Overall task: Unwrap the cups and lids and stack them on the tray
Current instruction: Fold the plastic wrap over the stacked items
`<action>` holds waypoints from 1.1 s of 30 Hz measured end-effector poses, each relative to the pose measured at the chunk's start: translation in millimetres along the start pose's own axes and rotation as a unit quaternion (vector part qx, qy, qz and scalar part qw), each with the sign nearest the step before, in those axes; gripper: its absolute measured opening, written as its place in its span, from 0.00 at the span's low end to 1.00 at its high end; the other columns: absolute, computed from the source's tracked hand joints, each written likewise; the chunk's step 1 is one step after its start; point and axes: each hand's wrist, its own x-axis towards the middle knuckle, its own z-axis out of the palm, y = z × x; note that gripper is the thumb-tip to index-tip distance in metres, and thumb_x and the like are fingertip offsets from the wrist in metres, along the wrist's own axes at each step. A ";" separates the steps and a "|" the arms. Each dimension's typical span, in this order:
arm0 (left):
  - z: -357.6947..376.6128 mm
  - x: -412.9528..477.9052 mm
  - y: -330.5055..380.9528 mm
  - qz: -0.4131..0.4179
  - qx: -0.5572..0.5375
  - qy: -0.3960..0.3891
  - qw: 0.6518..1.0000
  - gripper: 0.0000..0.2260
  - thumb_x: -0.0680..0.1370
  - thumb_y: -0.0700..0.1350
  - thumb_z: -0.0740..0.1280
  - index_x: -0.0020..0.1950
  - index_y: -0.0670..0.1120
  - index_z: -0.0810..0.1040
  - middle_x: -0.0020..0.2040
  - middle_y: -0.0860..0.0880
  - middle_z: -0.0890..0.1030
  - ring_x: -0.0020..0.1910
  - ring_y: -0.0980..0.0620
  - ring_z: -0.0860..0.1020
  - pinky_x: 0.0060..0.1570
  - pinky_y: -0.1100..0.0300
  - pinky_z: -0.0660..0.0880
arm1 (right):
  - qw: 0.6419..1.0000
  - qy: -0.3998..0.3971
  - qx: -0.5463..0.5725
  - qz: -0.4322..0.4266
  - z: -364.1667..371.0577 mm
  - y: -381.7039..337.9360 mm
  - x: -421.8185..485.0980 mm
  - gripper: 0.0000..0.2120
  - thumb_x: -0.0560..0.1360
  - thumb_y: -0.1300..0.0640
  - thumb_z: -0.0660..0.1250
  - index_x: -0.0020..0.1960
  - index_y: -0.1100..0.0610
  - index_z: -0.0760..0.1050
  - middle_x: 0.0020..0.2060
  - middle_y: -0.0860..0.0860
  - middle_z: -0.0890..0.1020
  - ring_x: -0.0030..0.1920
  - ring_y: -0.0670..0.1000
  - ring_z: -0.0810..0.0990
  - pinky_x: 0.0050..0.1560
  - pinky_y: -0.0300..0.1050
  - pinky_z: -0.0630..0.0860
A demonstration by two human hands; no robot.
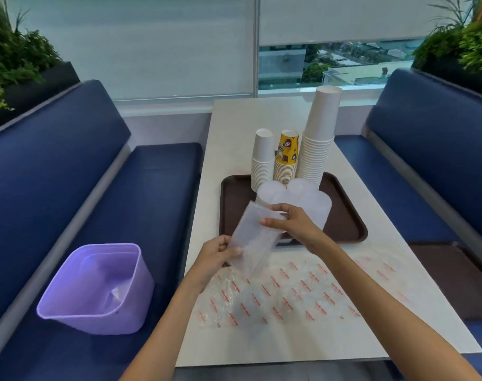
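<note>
I hold a stack of white lids in a clear plastic wrapper (251, 237) tilted above the near edge of the brown tray (344, 215). My left hand (218, 251) grips its lower end. My right hand (289, 224) pinches the wrapper near its upper end. On the tray stand a short white cup stack (262, 160), a yellow printed cup stack (286, 158) and a tall white cup stack (318, 138), all upside down. Two white lid stacks (303, 196) stand in front of them.
Clear plastic wrap with red print (284, 295) lies spread on the white table (234, 119) near me. A purple bin (96, 287) with some wrap inside sits on the blue bench at left. Another brown tray (454, 276) lies on the right bench.
</note>
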 end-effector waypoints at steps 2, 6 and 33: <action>-9.2 -2.4 -3.6 0.003 -0.023 0.025 0.999 0.05 0.77 0.38 0.67 0.52 0.44 0.77 0.50 0.47 0.82 0.47 0.51 0.81 0.41 0.63 0.76 | 0.999 -0.015 0.022 0.021 11.3 3.3 2.5 0.24 0.70 0.58 0.74 0.63 0.60 0.71 0.54 0.59 0.81 0.51 0.54 0.81 0.46 0.40 0.80; -34.6 -8.1 -11.3 0.003 -0.066 0.058 0.996 0.04 0.76 0.37 0.67 0.49 0.43 0.75 0.48 0.46 0.82 0.45 0.51 0.81 0.36 0.64 0.76 | 0.998 -0.032 0.039 0.028 46.1 9.7 10.2 0.19 0.71 0.63 0.73 0.60 0.62 0.73 0.50 0.60 0.82 0.45 0.52 0.82 0.47 0.42 0.80; -300.2 -0.9 -97.4 0.081 0.053 0.406 0.909 0.13 0.76 0.31 0.64 0.56 0.46 0.72 0.48 0.52 0.79 0.45 0.62 0.78 0.42 0.74 0.73 | 0.981 -0.070 -0.162 -0.076 372.7 43.6 131.9 0.03 0.74 0.60 0.69 0.48 0.56 0.78 0.40 0.47 0.81 0.44 0.50 0.81 0.49 0.44 0.79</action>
